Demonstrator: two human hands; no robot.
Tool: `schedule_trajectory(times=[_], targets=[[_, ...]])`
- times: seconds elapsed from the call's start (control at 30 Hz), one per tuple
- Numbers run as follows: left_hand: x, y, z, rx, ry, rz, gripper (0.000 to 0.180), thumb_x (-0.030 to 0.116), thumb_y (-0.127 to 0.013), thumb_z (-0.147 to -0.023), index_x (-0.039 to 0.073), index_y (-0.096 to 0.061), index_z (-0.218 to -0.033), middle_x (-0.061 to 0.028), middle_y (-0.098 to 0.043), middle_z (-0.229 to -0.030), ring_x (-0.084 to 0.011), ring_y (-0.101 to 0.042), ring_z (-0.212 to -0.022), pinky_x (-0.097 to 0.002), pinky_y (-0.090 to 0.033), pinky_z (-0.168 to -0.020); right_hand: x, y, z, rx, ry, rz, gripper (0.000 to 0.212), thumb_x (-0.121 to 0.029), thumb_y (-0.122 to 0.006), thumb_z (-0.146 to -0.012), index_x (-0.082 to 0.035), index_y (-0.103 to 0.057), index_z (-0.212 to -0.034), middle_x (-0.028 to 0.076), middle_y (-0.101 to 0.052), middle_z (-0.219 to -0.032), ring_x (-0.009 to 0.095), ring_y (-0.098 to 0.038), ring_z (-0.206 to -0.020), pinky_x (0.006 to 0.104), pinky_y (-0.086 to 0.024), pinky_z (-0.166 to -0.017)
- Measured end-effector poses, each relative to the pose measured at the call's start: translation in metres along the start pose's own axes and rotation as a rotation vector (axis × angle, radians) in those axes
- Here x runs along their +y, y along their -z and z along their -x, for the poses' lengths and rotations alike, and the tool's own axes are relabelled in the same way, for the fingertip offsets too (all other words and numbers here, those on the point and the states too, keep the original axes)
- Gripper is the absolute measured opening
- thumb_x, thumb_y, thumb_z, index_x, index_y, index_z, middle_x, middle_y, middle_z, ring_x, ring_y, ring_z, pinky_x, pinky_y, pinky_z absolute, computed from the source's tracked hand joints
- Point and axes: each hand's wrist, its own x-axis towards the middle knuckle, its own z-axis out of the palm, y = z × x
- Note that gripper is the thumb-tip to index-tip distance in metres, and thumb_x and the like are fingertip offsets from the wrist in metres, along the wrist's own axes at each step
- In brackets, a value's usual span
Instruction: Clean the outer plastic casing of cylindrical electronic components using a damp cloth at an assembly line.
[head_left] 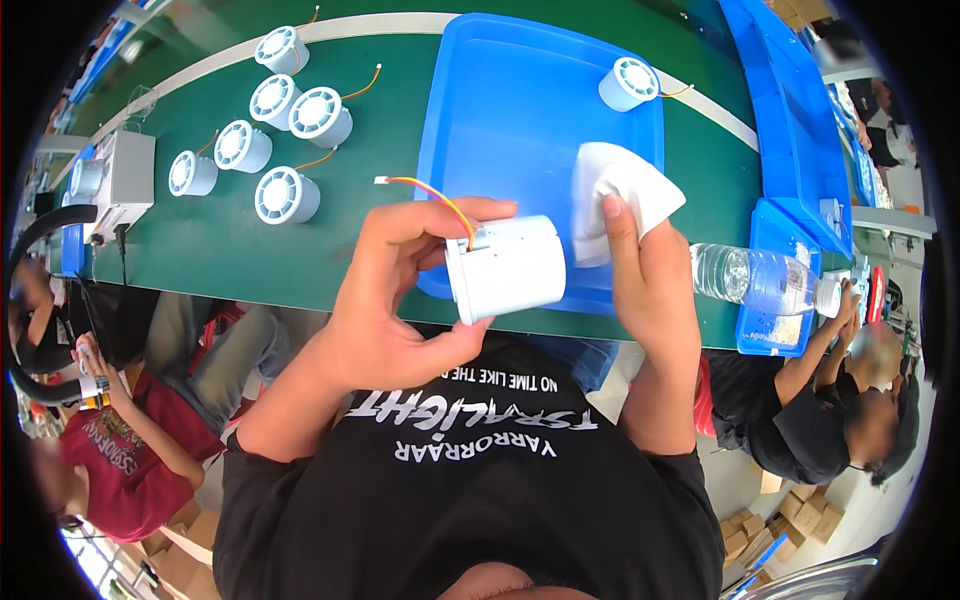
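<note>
My left hand (400,290) grips a white cylindrical fan-like unit (515,268) on its side, thumb below and fingers above. A thin red and yellow wire with a small white plug (381,180) rises from the unit's flanged end. In my right hand (645,260) a folded white cloth (622,190) is pinched under the thumb, a short way right of the unit and apart from it. Both hands are over the near edge of a blue tray (480,130). Inside the tray's far right corner stands a similar white unit (628,85) with a slotted round top.
Several more white units (287,195) stand on the green table (380,110) at the left, beside a grey box (128,175). A clear water bottle (750,278) lies at the right, by blue bins (790,130). Other people sit at both sides.
</note>
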Motion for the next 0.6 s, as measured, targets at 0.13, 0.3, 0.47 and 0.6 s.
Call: schedule_trajectory(times=[0.13,0.3,0.47,0.6], targets=[[-0.012,0.002,0.002,0.065,-0.073,0.005,0.058,-0.010,-0.072,-0.071,0.007,-0.046,-0.120,-0.0256,-0.050,-0.133,-0.0342,-0.060,-0.118,-0.0441,-0.052,-0.095,-0.007,-0.004,0.014,-0.009,-0.082,-0.059,0.029,-0.026,-0.049,-0.104,0.002,-0.054,-0.109,0.022,-0.064,-0.087,0.040,-0.064,-0.075,0.0429,-0.050,-0.067],[-0.015,-0.001,0.004,0.079,-0.142,-0.147,0.045,-0.014,-0.069,-0.074,0.011,-0.066,-0.111,-0.0226,-0.050,-0.133,-0.0330,-0.063,-0.112,-0.0403,-0.057,-0.091,-0.015,0.000,0.023,-0.289,-0.077,-0.597,0.045,-0.034,-0.037,-0.108,0.003,-0.051,-0.129,0.011,-0.062,-0.119,0.021,-0.061,-0.096,0.0276,-0.046,-0.079],[-0.010,0.006,0.006,0.124,-0.281,-0.414,0.039,-0.010,-0.073,-0.075,0.014,-0.072,-0.105,-0.0221,-0.056,-0.129,-0.0323,-0.066,-0.103,-0.0388,-0.059,-0.084,-0.026,-0.010,0.032,-0.292,-0.265,-1.202,0.074,-0.052,-0.020,-0.105,0.008,-0.040,-0.142,0.016,-0.060,-0.125,0.022,-0.060,-0.104,0.0336,-0.046,-0.086],[0.006,0.011,0.000,0.075,-0.370,-0.571,0.034,-0.002,-0.077,-0.074,0.014,-0.072,-0.103,-0.0237,-0.061,-0.124,-0.0328,-0.068,-0.095,-0.0364,-0.059,-0.076,-0.024,-0.012,0.033,-0.427,-0.114,-1.027,0.043,-0.034,-0.044,-0.106,0.003,-0.054,-0.126,0.009,-0.057,-0.114,0.018,-0.054,-0.102,0.0288,-0.041,-0.089]])
